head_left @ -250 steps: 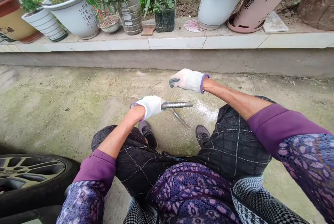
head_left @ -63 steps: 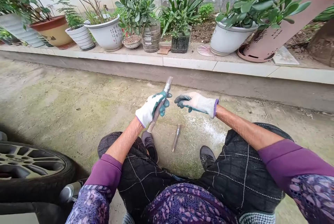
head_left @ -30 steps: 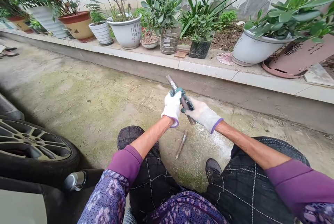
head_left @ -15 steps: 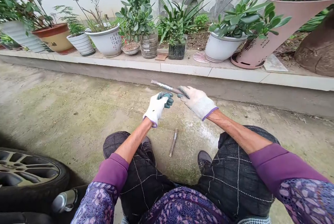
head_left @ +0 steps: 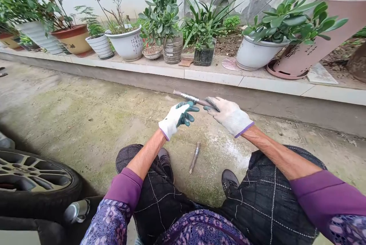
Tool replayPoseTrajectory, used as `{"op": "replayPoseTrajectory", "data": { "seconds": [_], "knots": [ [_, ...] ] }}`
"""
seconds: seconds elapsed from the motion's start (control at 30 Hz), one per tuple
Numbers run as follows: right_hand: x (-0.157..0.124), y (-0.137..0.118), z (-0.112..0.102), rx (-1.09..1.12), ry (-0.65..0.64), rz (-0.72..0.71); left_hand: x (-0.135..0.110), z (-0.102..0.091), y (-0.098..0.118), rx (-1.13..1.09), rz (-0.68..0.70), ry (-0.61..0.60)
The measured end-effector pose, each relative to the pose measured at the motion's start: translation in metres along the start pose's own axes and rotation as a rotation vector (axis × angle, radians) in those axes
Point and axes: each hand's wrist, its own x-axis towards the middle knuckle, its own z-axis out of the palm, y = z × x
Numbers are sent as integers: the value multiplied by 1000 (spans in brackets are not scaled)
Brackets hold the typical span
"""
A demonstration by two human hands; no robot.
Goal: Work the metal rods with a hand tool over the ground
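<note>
I sit on a low seat over a concrete yard, both hands in white gloves with green palms. My right hand [head_left: 228, 114] grips a grey metal rod [head_left: 188, 97] by its darker end, so the shiny threaded end points left and away. My left hand [head_left: 177, 117] is just below the rod, fingers curled but apart, holding nothing. On the ground between my shoes lies a short rusty rod [head_left: 195, 157].
A raised kerb [head_left: 211, 79] with several potted plants runs across the back. A car wheel [head_left: 31, 178] and an exhaust pipe [head_left: 74, 210] are at the lower left. A white powdery patch [head_left: 228, 146] marks the concrete by my right knee.
The metal rod passed from my left hand to my right hand. My left hand let go and now hangs open beneath it. The view has shifted slightly.
</note>
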Motion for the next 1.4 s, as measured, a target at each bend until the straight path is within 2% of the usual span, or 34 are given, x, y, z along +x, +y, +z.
{"op": "replayPoseTrajectory", "data": {
  "seconds": [0.1,0.2,0.33,0.4,0.5,0.6,0.7,0.77,0.83,0.93,1.1,1.17,1.2,1.27,1.33,1.4],
  "knots": [
    [0,-6,-1,46,-4,1,3,3,-1,-20,22,64],
    [0,-14,-7,279,-22,63,4,6,2,-6,53,96],
    [-5,-22,-21,797,-228,297,-4,8,13,81,95,98],
    [-8,-22,-25,919,-291,351,-7,8,15,138,93,114],
    [-10,-18,-22,841,-257,335,-9,9,13,145,51,99],
    [-11,-11,-16,735,-191,276,-7,8,8,70,-46,-8],
    [-11,-4,-15,909,-327,287,-6,7,9,-9,-53,-73],
    [-11,-1,-15,1101,-458,278,-7,8,12,-27,-29,-93],
    [-10,1,-14,1200,-529,247,-8,9,13,-12,-16,-87],
    [-8,-2,-10,1065,-466,228,-8,11,7,13,-5,-21],
    [-4,-14,-1,605,-120,168,0,17,-10,32,-26,49],
    [-6,-14,-1,548,-11,114,1,19,-11,40,-21,63],
    [-8,-14,-3,575,-15,109,0,20,-10,30,-13,60],
    [-13,-12,-10,759,-178,140,-6,23,-6,0,-6,25],
    [-17,-10,-20,980,-455,173,-13,25,1,-6,-22,-36],
    [-16,-9,-30,1039,-632,159,-18,28,6,27,-43,-55]
  ]
}}
